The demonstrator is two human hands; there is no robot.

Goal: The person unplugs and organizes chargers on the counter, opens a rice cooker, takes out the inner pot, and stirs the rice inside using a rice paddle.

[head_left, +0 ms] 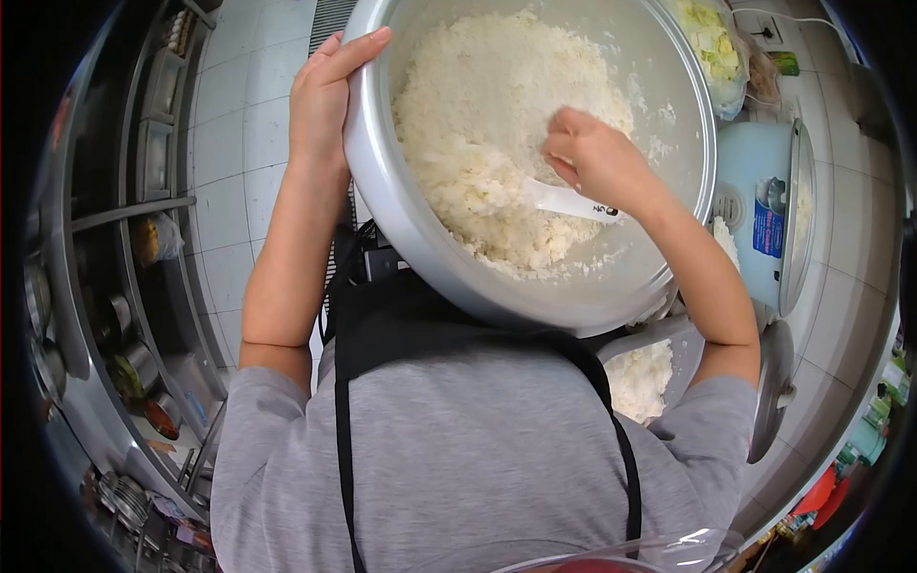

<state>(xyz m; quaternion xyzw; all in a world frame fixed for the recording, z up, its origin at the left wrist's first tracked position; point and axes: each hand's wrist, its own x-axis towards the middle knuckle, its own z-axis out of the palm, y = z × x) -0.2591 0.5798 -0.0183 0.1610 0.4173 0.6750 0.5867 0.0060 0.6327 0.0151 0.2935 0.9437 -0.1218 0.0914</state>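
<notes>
A large silver rice pot [379,153] faces me, holding a heap of white cooked rice [506,81]. My left hand [325,91] grips its left rim, thumb over the edge and fingers around the outside. Over the rice, my right hand [597,158] has its fingers curled together and a little blurred. Whatever is between those fingers, if anything, is too small to make out. Just below that hand a white rice paddle [571,201] lies in the rice, its blade end partly covered. The hand appears apart from the paddle.
At right stands a light-blue rice cooker [750,162] with a label. Near my right elbow a grey container [680,349] holds more rice. Bagged chopped vegetables [712,48] lie at the upper right. Metal shelving [134,220] with trays and pots runs along the left.
</notes>
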